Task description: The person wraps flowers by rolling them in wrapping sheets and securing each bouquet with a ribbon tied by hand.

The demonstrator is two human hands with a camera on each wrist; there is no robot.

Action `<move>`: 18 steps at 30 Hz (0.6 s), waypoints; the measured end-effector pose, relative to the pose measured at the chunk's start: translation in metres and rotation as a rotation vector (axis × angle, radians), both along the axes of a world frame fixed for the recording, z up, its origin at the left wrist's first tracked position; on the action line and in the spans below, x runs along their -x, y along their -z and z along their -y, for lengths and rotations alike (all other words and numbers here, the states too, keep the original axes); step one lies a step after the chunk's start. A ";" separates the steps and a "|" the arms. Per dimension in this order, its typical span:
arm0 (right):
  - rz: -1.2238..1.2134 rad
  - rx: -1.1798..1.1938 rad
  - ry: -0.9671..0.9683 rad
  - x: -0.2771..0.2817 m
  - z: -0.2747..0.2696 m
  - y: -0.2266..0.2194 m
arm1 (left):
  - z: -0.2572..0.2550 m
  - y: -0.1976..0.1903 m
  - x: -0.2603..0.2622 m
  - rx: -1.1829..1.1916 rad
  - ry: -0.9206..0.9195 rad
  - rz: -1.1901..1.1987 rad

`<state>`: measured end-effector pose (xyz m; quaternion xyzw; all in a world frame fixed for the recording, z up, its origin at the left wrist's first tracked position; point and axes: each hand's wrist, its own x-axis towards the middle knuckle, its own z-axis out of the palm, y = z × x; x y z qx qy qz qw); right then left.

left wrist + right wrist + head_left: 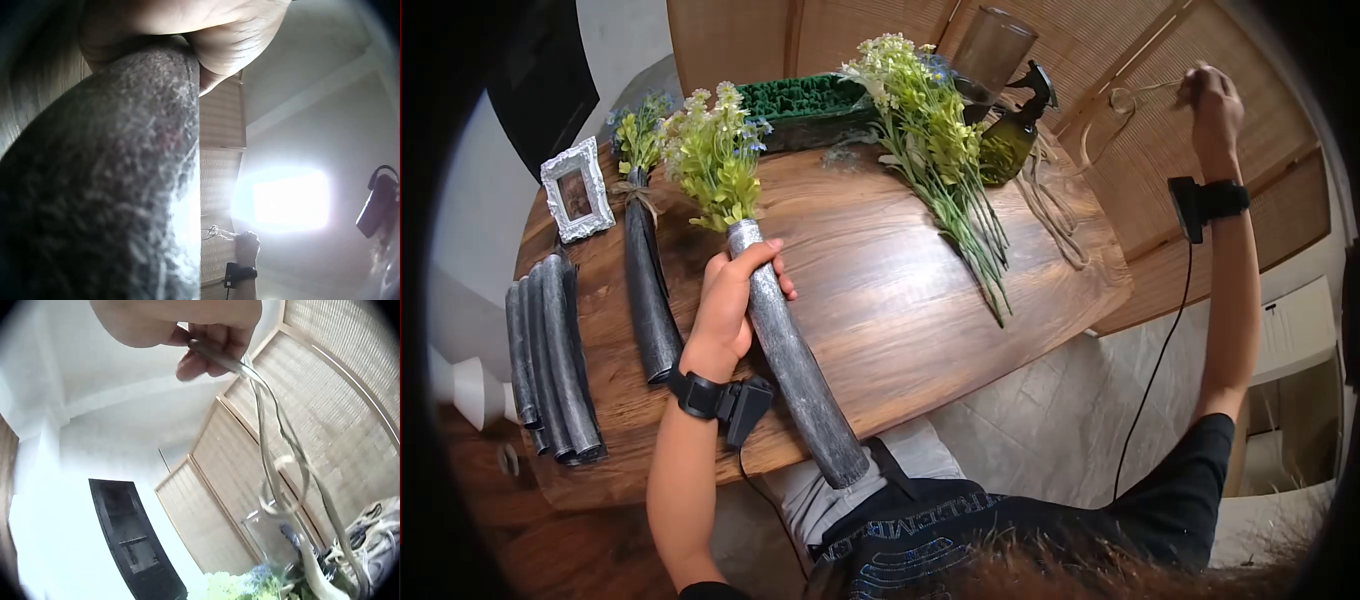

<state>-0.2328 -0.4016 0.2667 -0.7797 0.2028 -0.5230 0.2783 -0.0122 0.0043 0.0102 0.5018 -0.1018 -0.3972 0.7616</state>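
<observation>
My left hand (725, 300) grips a grey, silver-streaked tube (805, 390) near its upper end, thumb across the front. Out of the tube's top rises a bunch of artificial flowers (715, 165) with white and blue blossoms and yellow-green leaves. The tube slants down toward my lap, past the table's near edge. In the left wrist view its rough grey surface (119, 156) fills much of the picture. High at the far right, my right hand (1215, 110) pinches a beige cord (297, 447), which hangs in loops toward the table.
On the wooden table (860, 350) lie several grey rolls (555, 350), a tied bouquet (645, 270) and loose flower stems (955, 190). A silver frame (578, 190), a green-filled box (795, 100), a spray bottle (1008, 145) and a clear vase (995, 45) stand around them. Folding screens (1140, 110) rise behind.
</observation>
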 end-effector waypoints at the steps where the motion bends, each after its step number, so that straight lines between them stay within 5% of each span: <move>1: -0.109 -0.029 0.123 -0.001 -0.001 -0.002 | 0.000 0.001 -0.001 0.002 -0.001 0.000; 4: 0.179 -0.006 0.111 0.006 0.012 -0.011 | 0.001 0.004 -0.002 0.010 0.007 -0.017; 6: 0.114 0.137 0.189 0.003 0.017 0.007 | -0.001 0.001 -0.001 0.005 0.009 -0.008; 8: -0.082 -0.009 0.188 0.001 0.019 0.017 | -0.002 0.002 -0.002 0.002 0.015 -0.011; 10: 0.104 0.175 0.206 0.003 0.005 0.012 | -0.001 0.003 0.000 0.011 0.026 -0.020; 12: -0.317 -0.064 0.148 0.003 0.006 0.025 | 0.000 0.001 0.000 0.007 0.017 -0.015; 18: -0.115 -0.046 0.014 -0.007 -0.031 0.016 | 0.000 0.002 0.000 0.014 0.035 -0.008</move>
